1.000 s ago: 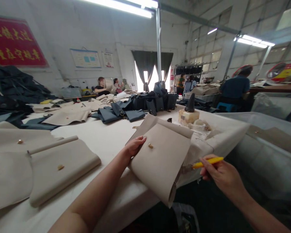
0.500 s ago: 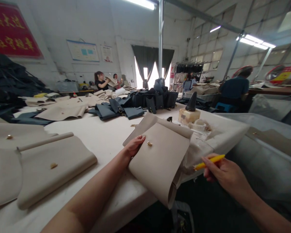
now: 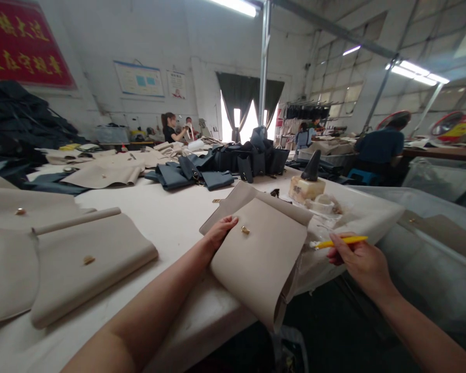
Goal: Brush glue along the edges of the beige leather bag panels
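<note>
The left hand (image 3: pixel 220 233) lies flat, palm down; the right hand (image 3: pixel 353 257) pinches, its fingers (image 3: pixel 336 247) curled inward.

The right hand (image 3: pixel 357 258) has lifted away from the lower edge of the beige leather panel (image 3: pixel 256 259), and the yellow pen (image 3: pixel 341 242) in its fingers has swung from a slant to nearly level, its tip now higher up beside the panel.

Left hand (image 3: pixel 219 233) on the curled beige leather panel (image 3: pixel 256 264). White table (image 3: pixel 171 223) surface forms a free passage from this panel leftward to the folded beige panel (image 3: pixel 89 264). Forward, the passage ends at navy leather pieces (image 3: pixel 186 177). Right hand (image 3: pixel 351 254), just past the table edge, has open space below; the pale block (image 3: pixel 306 189) obstructs forward reach.
</note>
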Tool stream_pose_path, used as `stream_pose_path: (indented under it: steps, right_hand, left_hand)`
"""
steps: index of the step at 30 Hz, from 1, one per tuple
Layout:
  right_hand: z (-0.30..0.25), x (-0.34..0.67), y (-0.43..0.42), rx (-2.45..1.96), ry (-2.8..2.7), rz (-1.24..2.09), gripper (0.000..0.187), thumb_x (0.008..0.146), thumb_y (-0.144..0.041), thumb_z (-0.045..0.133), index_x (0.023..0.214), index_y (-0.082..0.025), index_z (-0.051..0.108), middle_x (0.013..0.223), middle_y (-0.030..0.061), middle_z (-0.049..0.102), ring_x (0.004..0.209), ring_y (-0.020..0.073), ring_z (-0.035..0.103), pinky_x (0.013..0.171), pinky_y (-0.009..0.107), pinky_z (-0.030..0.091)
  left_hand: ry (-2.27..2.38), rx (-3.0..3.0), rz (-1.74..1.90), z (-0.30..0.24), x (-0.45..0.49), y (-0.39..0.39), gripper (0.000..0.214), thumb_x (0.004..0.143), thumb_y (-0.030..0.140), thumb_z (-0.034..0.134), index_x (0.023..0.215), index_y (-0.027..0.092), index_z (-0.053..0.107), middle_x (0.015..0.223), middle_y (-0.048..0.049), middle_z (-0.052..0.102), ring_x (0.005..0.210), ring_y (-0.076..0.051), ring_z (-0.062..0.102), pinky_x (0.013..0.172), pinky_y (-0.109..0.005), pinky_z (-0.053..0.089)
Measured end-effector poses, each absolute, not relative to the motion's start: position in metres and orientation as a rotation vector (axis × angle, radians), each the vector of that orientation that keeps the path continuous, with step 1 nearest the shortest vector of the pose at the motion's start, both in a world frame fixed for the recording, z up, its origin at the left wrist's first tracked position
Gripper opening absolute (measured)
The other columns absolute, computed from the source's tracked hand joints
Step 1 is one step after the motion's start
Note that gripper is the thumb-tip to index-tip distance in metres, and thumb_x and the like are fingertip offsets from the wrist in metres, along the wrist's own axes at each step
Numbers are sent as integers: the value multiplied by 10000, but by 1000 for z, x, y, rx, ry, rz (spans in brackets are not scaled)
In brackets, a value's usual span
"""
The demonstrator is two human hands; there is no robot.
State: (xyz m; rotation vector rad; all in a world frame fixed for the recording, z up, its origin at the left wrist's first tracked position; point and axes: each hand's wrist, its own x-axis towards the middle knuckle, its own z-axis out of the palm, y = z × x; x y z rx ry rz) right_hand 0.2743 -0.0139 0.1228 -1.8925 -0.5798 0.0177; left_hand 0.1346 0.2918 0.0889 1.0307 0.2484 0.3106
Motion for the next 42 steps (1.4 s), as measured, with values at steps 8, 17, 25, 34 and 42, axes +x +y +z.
stream_pose_path:
  steps: [8,17,25,34,42]
  right_hand:
    - [127,224,-35,-1902,-668,246,644,655,-836,566,558,-202,627,521,61,612,435,185,590,437,275,525]
    - [119,202,-48,-1867,-568,349,642,654,-824,593,618,-184,632,558,57,612,467,168,585,448,256,513]
    - [124,190,-43,-1557,-199,468,618,431,-706,828,631,-170,595,499,17,566,429,114,498,372,197,430]
    - [102,203,-41,-1600,-243,345,612,505,-721,793,662,-159,612,525,29,597,443,127,531,399,210,461]
    - [104,191,-35,-1408,-40,650,587,424,-658,861,540,-157,578,486,23,549,415,96,474,358,178,400]
  left_hand:
    - [259,1040,339,87,136,293,404,571,332,882,828,122,654,740,-59,712,554,-189,658,571,-315,563]
    - [299,1062,355,90,135,289,257,723,290,782,871,113,669,769,-72,722,602,-186,674,623,-305,555]
    - [321,1057,387,90,130,285,250,705,286,798,827,125,652,734,-43,713,580,-153,657,608,-263,535]
    - [308,1124,403,89,123,282,337,650,351,835,820,131,645,706,-30,701,574,-147,643,599,-245,509]
    - [345,1177,398,89,122,283,452,559,416,874,833,139,645,711,-32,711,576,-162,649,575,-250,517]
